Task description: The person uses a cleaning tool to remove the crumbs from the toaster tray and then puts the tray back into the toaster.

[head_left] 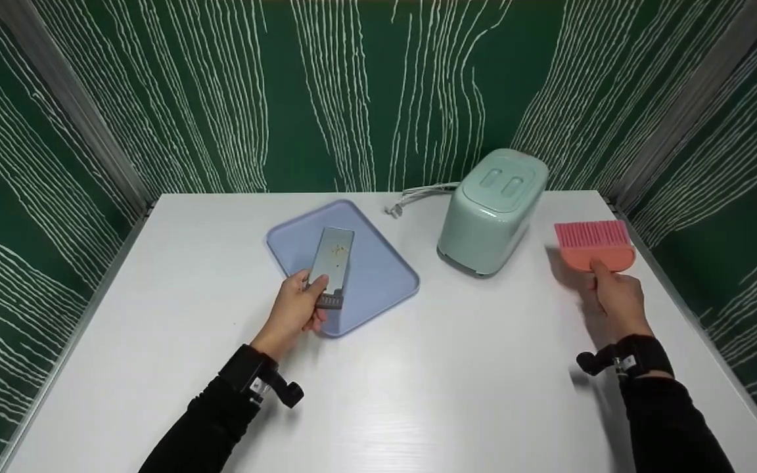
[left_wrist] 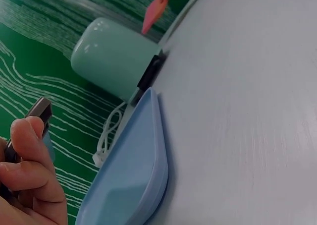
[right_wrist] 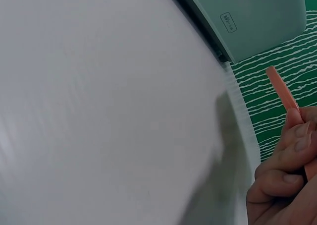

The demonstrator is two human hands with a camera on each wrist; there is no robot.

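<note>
My left hand (head_left: 294,303) grips the dark grey end of a crumb tray (head_left: 331,263), a long, narrow metal plate, thumb on top. Brown crumbs lie on its surface, and it is held above a light blue rectangular tray (head_left: 378,282). At the right, my right hand (head_left: 618,299) pinches the orange handle of a small brush (head_left: 594,246), its pink bristles pointing away from me. In the right wrist view the brush (right_wrist: 282,88) appears edge-on above curled fingers. Between the hands, further back, stands a mint green toaster (head_left: 493,210) with a lid-like top.
A white cord with a plug (head_left: 395,210) lies behind the blue tray, left of the toaster. Everything rests on a white table (head_left: 418,394). Green walls with white wavy lines (head_left: 326,98) and grey frame posts enclose its back and sides.
</note>
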